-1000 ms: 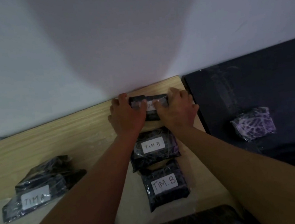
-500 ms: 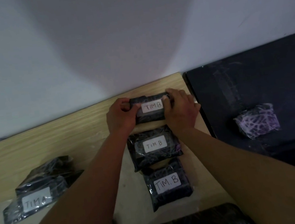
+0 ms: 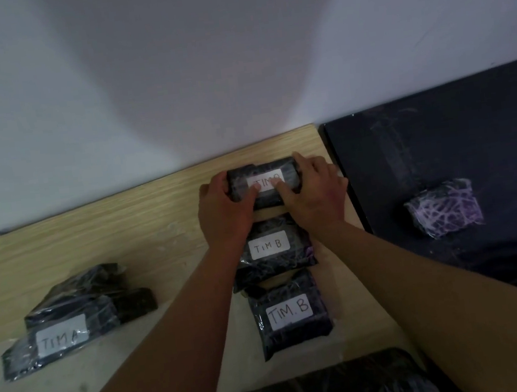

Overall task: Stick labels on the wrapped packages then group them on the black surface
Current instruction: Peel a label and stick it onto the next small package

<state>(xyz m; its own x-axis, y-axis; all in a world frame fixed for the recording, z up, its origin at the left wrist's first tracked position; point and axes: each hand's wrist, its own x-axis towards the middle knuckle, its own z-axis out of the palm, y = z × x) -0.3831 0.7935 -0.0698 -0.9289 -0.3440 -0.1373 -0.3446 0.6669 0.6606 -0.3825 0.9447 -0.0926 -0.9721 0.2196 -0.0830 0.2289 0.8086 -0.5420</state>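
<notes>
A black wrapped package (image 3: 290, 173) lies at the far edge of the wooden table, near the wall. My left hand (image 3: 223, 209) grips its left end and my right hand (image 3: 315, 195) grips its right end. Both thumbs press on its white label (image 3: 265, 180), partly covering the writing. Two more black packages marked "TIM B" lie below it: one (image 3: 273, 252) in the middle, one (image 3: 291, 314) nearer me. The black surface (image 3: 438, 149) is to the right, with a purple-patterned wrapped package (image 3: 444, 208) on it.
At the left of the wooden table (image 3: 94, 240) lies a black package labelled "TIM A" (image 3: 60, 337) with another black package (image 3: 84, 286) behind it. A large dark bundle (image 3: 330, 387) sits at the bottom edge. The white wall rises just behind the table.
My thumbs slid apart, uncovering the label, and have now come back together onto it. The package stays between my hands at the table's far edge.
</notes>
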